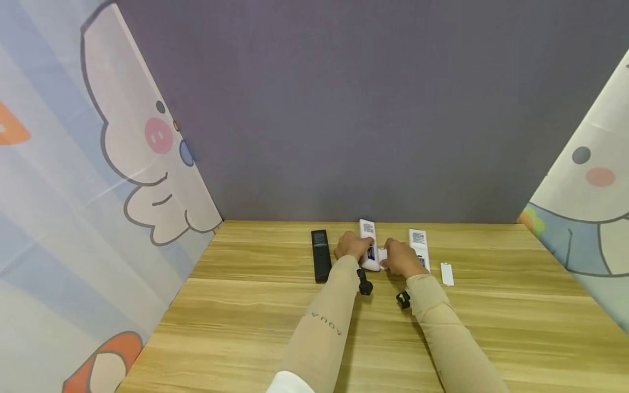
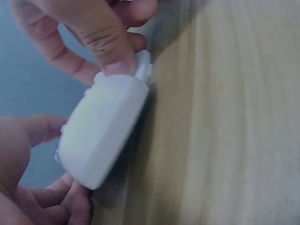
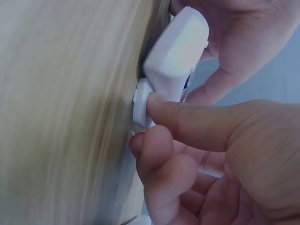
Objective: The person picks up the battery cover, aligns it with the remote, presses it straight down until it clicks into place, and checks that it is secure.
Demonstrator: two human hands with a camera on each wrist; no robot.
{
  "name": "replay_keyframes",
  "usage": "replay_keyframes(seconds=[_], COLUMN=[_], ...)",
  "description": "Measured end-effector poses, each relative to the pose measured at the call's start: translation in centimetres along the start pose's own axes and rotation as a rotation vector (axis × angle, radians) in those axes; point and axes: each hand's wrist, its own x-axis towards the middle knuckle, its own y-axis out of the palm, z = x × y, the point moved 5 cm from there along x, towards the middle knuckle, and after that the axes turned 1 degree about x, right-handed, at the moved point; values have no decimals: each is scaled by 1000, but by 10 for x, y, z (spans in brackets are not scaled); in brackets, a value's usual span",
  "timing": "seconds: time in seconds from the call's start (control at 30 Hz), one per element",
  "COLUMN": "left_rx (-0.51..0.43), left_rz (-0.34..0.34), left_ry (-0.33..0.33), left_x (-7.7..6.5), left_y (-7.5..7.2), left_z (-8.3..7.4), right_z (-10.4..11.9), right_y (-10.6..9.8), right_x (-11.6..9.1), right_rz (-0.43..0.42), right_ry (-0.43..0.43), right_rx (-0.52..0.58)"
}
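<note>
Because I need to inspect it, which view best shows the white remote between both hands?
The head view: the white remote shows its label and open compartment, though the left hand partly covers it. Both wrist views show mainly its end; the right wrist adds something blue.

Middle white remote (image 1: 372, 263), back side up, battery compartment (image 1: 371, 253) uncovered, small white cover (image 1: 383, 259) just beside it

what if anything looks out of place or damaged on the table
No spill or damage stands out. A loose white cover looks out of place, lying right of a white remote whose battery bay is exposed. The middle remote is open too, but the right hand pinches a white piece beside it.
</note>
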Motion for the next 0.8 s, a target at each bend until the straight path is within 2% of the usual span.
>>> replay_keyframes(seconds=[0.4, 0.63, 0.8], left_rx=[-82, -125, -169], left_rz=[2, -39, -36], left_ry=[-37, 4, 21], left_x=[-5, -15, -19], left_y=[-7, -13, -15], left_z=[3, 4, 4], right_z=[-1, 1, 0], right_y=[-3, -5, -8], right_x=[2, 3, 4], right_rz=[-7, -48, -60], right_ry=[15, 9, 18], right_rx=[25, 28, 54])
